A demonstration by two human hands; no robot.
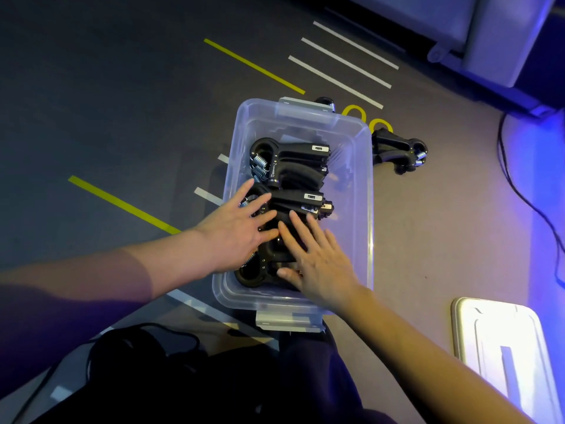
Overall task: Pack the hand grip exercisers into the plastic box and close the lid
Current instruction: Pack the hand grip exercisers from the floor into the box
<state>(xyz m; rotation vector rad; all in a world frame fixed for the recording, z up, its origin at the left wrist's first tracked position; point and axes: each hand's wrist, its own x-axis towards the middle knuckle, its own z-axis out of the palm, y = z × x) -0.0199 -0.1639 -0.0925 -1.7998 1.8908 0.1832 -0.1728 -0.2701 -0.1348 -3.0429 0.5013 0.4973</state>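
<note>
A clear plastic box (pixel 363 191) stands open on the floor, with grey latches at its far and near ends. Several black hand grip exercisers (pixel 293 160) with steel springs lie packed inside it. My left hand (pixel 235 228) lies flat, fingers spread, on the exercisers in the near half of the box. My right hand (pixel 318 258) rests flat beside it on the same pile. Another black exerciser (pixel 397 151) lies on the floor just right of the box's far end. One more exerciser (pixel 325 102) peeks out behind the far latch. The box lid (pixel 504 347) lies on the floor at the lower right.
Yellow and white tape lines (pixel 253 65) mark the grey floor. A black cable (pixel 519 185) runs along the right side. A pale cabinet or appliance (pixel 495 35) stands at the upper right. Dark clothing and a cable (pixel 183 377) fill the bottom of the view.
</note>
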